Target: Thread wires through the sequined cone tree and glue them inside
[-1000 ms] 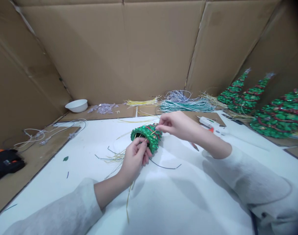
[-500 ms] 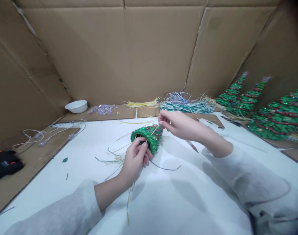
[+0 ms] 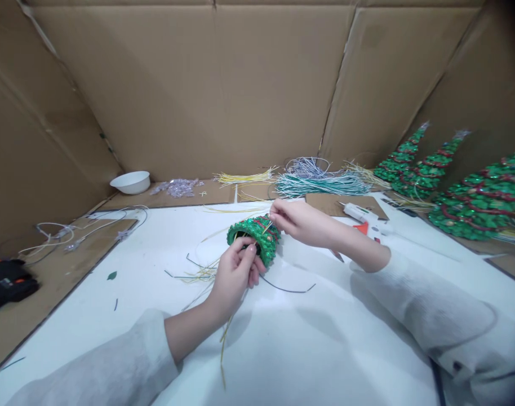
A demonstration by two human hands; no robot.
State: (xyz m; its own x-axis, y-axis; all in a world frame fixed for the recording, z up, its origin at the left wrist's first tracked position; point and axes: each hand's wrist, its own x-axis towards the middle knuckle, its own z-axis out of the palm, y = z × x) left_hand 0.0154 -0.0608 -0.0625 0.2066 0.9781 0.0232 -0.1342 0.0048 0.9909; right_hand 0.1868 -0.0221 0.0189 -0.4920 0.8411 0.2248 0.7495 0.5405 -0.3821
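Observation:
A small green Christmas tree [image 3: 271, 248] with red garland lies tilted on the white tabletop, its hollow base facing left toward me. My left hand [image 3: 239, 268] is closed on the base rim, some fingers inside the opening and the others beneath. Against the tree's upper side, my right hand [image 3: 289, 219] pinches a thin yellow wire [image 3: 266, 226] that stands out from the foliage; the wire's upper end is hidden by the fingers. Loose yellow and dark green wires [image 3: 200, 274] trail out around the base, and a dark wire [image 3: 287, 290] curves out to the right.
Along the back lie yellow wires [image 3: 244, 177], green and white wires [image 3: 325, 184] and clear plastic pieces [image 3: 179, 187], beside a white bowl [image 3: 131, 182]. Decorated trees [image 3: 473, 206] stand right. A black glue gun [image 3: 10, 282] is at left; a white tube [image 3: 359, 212] lies right.
My right hand has come down and slightly left, closer to the tree's side. An orange-red object now shows behind the right forearm. My left hand keeps its hold on the rim.

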